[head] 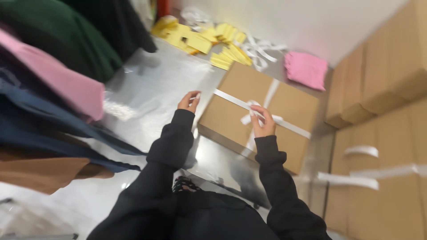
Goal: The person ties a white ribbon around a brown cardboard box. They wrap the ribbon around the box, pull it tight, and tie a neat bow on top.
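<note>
Cardboard box [231,102] lies on the shiny table [151,93], crossed by white strapping [235,101]. Right hand [263,121] pinches the strap's knot at mid-lid; left hand [189,102] seems, through blur, to grip the strap's end. Yellow packets [200,41] and pink cloth [306,69] lie beyond.

Single head-worn view, tilted steeply down and rolled so the scene slants — the wearer's dark sleeves enter from the bottom edge. The camera sits close above the bench [147,93], facing forward toward a pale wall at the top — stacked cartons [387,89] fill the right side, folded garments [53,84] the left.
</note>
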